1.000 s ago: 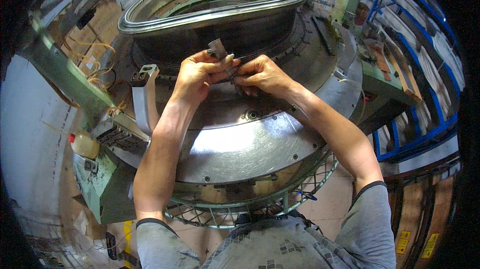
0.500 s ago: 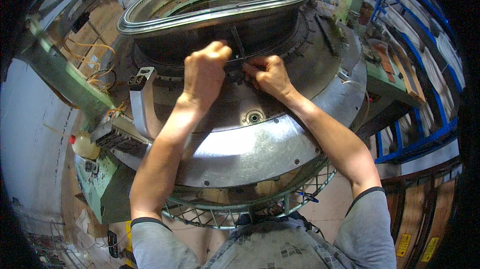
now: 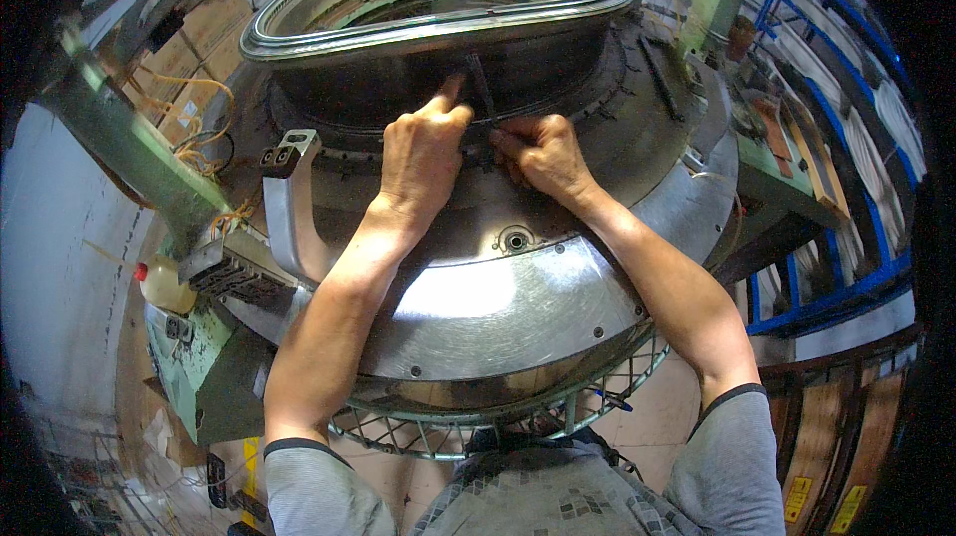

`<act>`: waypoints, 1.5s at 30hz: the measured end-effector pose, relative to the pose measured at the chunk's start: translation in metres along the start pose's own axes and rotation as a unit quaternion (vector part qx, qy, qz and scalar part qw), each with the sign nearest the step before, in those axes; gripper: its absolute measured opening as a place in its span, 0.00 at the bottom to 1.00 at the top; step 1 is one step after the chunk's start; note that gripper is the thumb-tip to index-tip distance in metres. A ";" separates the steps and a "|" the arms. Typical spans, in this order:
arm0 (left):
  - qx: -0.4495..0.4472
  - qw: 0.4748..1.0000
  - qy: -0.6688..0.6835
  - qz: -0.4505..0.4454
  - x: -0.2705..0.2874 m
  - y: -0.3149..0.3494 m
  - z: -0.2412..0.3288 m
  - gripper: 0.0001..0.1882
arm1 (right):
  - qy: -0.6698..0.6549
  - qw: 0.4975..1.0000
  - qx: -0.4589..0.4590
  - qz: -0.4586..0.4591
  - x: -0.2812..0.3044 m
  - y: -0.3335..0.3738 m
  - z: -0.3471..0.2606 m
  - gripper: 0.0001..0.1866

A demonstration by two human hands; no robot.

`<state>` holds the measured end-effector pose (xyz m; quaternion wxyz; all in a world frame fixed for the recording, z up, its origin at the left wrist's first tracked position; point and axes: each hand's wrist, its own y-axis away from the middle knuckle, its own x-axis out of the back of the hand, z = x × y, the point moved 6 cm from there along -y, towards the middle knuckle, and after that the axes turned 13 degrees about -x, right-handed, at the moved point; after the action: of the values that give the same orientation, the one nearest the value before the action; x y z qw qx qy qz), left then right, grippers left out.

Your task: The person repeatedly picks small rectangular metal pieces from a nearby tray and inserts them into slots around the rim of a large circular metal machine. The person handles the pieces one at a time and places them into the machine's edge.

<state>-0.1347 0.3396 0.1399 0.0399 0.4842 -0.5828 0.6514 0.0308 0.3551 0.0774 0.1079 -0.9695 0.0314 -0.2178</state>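
Observation:
A large round machine with a dark cylinder (image 3: pixel 349 93) stands before me. A narrow dark upright strip (image 3: pixel 480 83) shows on the cylinder's front wall. My left hand (image 3: pixel 423 152) is by the cylinder just left of the strip, its index finger stretched toward the wall and the other fingers curled; nothing shows in it. At the strip's lower end my right hand (image 3: pixel 546 155) is closed in a pinch, thumb against bent index finger. Whatever lies between those fingertips is too small and dark to make out. Both hands are above the sloping metal ring.
A shiny rim (image 3: pixel 438 38) tops the cylinder. Left of my forearm rises a metal bracket (image 3: pixel 289 197), with a pale bottle (image 3: pixel 167 287) with a red cap beyond. A dark rod (image 3: pixel 661 78) lies at right on the machine. Blue racking (image 3: pixel 846 282) stands farther right.
My left hand has gone from a more closed shape to having its index finger stretched toward the cylinder wall. The right hand keeps its pinch. The whole view has shifted slightly.

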 end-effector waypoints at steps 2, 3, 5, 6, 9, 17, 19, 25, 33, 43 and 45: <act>0.002 1.000 -0.001 -0.006 -0.002 -0.001 -0.001 0.07 | 0.001 1.000 0.006 -0.002 -0.001 0.000 -0.001 0.09; 0.001 1.000 -0.002 0.000 -0.001 -0.001 0.000 0.07 | -0.001 1.000 0.014 -0.002 -0.002 0.000 -0.003 0.09; -0.005 1.000 -0.008 0.017 0.001 -0.001 0.001 0.07 | 0.003 1.000 0.019 0.003 -0.002 0.001 -0.004 0.09; -0.002 1.000 -0.005 0.010 0.000 -0.002 0.001 0.07 | 0.009 1.000 0.016 0.008 -0.001 0.001 -0.003 0.09; -0.002 1.000 0.000 0.001 -0.001 -0.002 0.001 0.07 | 0.010 1.000 0.013 0.012 -0.001 0.001 -0.003 0.09; 0.011 0.999 0.040 0.004 -0.003 -0.001 0.001 0.10 | 0.036 0.998 0.041 0.033 -0.001 -0.001 -0.002 0.09; 0.010 0.999 0.040 0.003 -0.003 -0.002 0.001 0.10 | 0.019 0.999 0.020 0.034 0.000 -0.002 0.000 0.09; 0.005 0.999 0.035 0.002 -0.004 -0.002 0.001 0.09 | 0.027 0.999 0.012 0.033 0.000 -0.002 0.000 0.10; 0.007 0.999 0.036 -0.001 -0.005 -0.002 0.001 0.09 | 0.025 0.998 0.052 0.027 -0.002 0.000 -0.003 0.09; -0.018 1.000 0.011 0.007 -0.003 -0.003 0.002 0.06 | 0.022 0.998 0.057 0.032 -0.001 0.002 -0.007 0.09; -0.019 1.000 0.013 0.010 -0.003 -0.003 0.002 0.06 | 0.016 0.998 0.048 0.023 -0.001 0.002 -0.007 0.09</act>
<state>-0.1300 0.3407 0.1401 0.0500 0.4688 -0.5999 0.6464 0.0270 0.3516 0.0822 0.1588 -0.9585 0.0454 -0.2324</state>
